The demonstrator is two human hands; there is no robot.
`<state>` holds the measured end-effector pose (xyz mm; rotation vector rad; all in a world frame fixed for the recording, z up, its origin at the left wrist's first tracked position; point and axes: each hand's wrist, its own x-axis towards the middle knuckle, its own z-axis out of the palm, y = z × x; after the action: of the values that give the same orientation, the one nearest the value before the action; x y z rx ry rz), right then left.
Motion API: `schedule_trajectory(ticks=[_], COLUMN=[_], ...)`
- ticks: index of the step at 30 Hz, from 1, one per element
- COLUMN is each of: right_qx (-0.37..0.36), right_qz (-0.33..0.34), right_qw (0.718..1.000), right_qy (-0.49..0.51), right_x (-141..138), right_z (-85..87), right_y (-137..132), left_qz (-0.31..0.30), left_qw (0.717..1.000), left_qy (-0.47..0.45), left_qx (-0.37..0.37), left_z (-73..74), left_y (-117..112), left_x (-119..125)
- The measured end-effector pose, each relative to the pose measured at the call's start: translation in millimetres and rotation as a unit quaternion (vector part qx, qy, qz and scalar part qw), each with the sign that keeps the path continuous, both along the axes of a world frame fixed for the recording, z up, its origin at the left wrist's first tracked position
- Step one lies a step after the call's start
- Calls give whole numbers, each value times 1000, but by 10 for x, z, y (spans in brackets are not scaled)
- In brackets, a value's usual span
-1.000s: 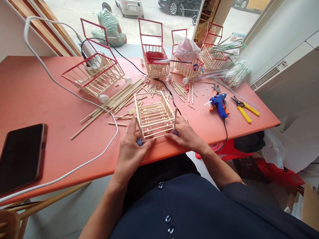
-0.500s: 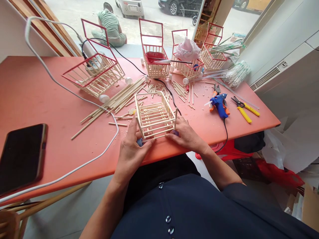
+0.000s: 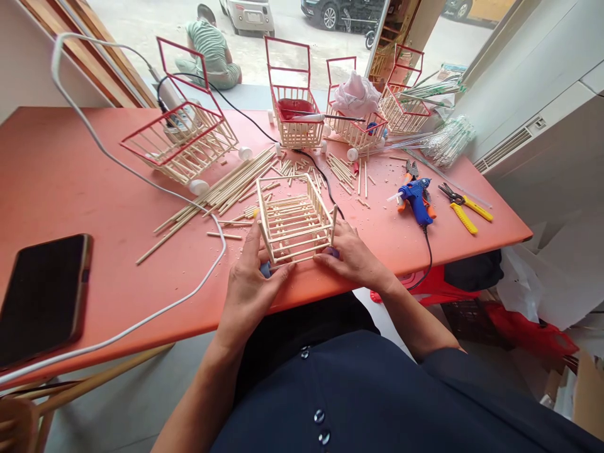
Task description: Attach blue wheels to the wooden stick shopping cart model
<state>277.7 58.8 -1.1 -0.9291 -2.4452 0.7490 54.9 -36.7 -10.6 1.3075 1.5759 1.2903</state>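
A small cart made of pale wooden sticks (image 3: pixel 297 229) stands at the table's front edge, its open top toward me. My left hand (image 3: pixel 250 270) grips its lower left side, with the thumb along the front and a blue wheel (image 3: pixel 265 270) beside the fingers. On the other side my right hand (image 3: pixel 352 255) holds the lower right corner, next to a purple wheel (image 3: pixel 333 252). A bit of yellow (image 3: pixel 255 212) shows at the far left corner. Parts of both hands' fingers are hidden behind the cart.
Loose wooden sticks (image 3: pixel 226 189) and short cut pieces lie behind the cart. Several red-rimmed stick carts (image 3: pixel 295 119) stand at the back. A blue glue gun (image 3: pixel 416 200) and yellow-handled pliers (image 3: pixel 465 207) lie right. A phone (image 3: pixel 44 296) and white cable (image 3: pixel 165 308) lie left.
Both hands keep the same hold on the stick cart. The whole view has shifted very slightly; nothing else has visibly moved.
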Motion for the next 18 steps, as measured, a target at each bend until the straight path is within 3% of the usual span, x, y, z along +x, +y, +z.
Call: schedule_trajectory(ticks=[18], right_qx=[23], right_qz=[1], right_qw=[1000], right_qy=[7], right_x=[-13], right_z=[-30], right_y=[16], left_qz=[-15], left_qw=[999], left_qy=[33], left_qx=[13], left_z=[36], left_y=[-12], left_x=[-5])
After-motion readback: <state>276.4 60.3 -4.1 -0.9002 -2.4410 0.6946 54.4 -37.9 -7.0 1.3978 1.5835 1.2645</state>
